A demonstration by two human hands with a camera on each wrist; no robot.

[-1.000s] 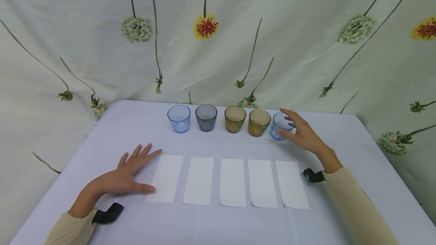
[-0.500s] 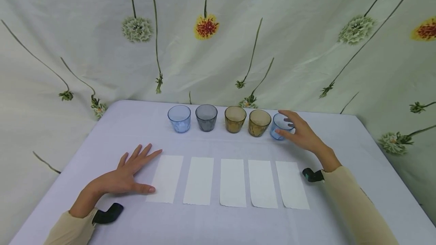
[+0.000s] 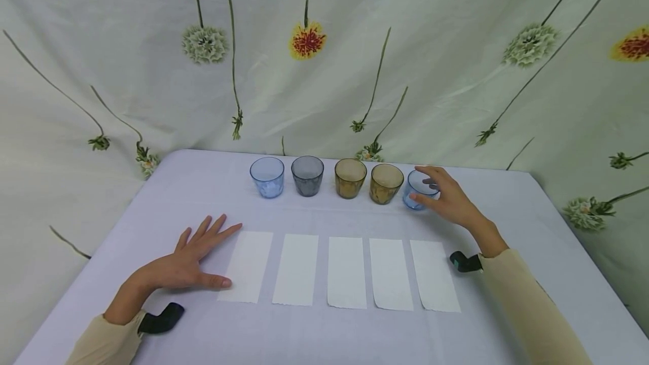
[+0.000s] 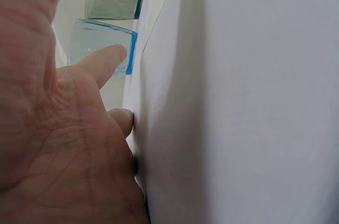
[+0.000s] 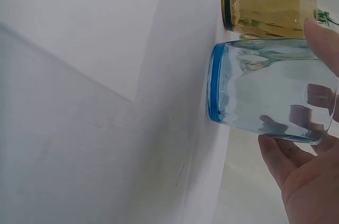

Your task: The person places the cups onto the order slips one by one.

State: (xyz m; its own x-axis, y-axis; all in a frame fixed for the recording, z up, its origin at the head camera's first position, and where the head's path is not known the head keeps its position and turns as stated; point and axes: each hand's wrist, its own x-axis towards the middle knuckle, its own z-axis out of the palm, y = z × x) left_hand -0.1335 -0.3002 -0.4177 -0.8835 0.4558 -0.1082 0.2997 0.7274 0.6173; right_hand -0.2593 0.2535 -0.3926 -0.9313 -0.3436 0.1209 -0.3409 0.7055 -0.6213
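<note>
- The right hand [image 3: 448, 199] has its thumb and fingers curved round the right-end blue glass [image 5: 265, 86], gripping its sides.
- The left hand [image 3: 182, 263] rests palm down, fingers spread, thumb tip over the edge of the leftmost paper [image 3: 247, 266].
- That gripped glass stands upright at the row's right end, just beside an amber glass [image 3: 386, 183].
- Leftward run a second amber glass [image 3: 350, 178], a grey glass [image 3: 307, 176] and another blue glass [image 3: 267, 177].
- Four more white papers [image 3: 346, 272] lie nearer the person on the white-covered table [image 3: 228, 337].
- Behind hangs a flower-printed cloth [image 3: 431, 44].
</note>
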